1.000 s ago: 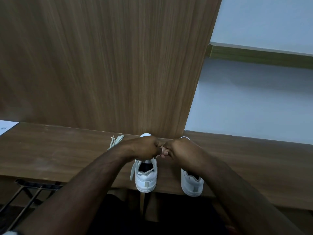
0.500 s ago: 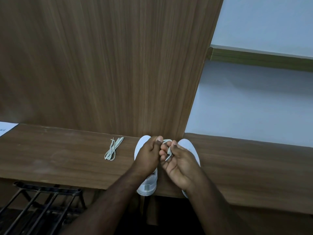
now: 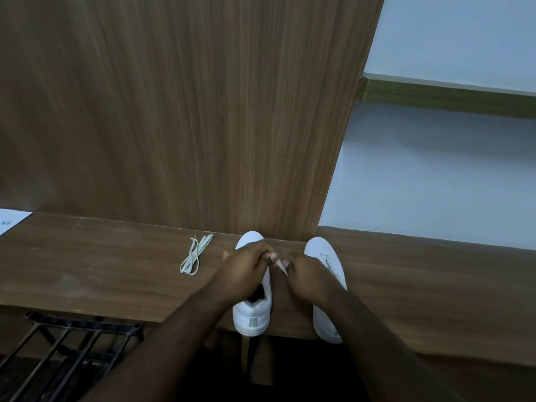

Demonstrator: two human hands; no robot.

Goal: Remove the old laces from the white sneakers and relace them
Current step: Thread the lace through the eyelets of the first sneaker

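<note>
Both hands have dropped back over the left sneaker (image 3: 251, 311), left hand (image 3: 246, 271) and right hand (image 3: 307, 278) pinching a lace (image 3: 280, 266) taut between them. Another lace (image 3: 193, 254) lies loose on the tabletop (image 3: 87, 265); relacing looks underway.

Left sneaker's (image 3: 251, 313) eyelets under the left hand (image 3: 246, 271); paper (image 3: 11, 223) cut by the frame edge.

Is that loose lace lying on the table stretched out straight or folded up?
Folded up. The loose lace lies doubled into a narrow bundle of loops on the table, left of the sneakers, untouched by either hand.
</note>
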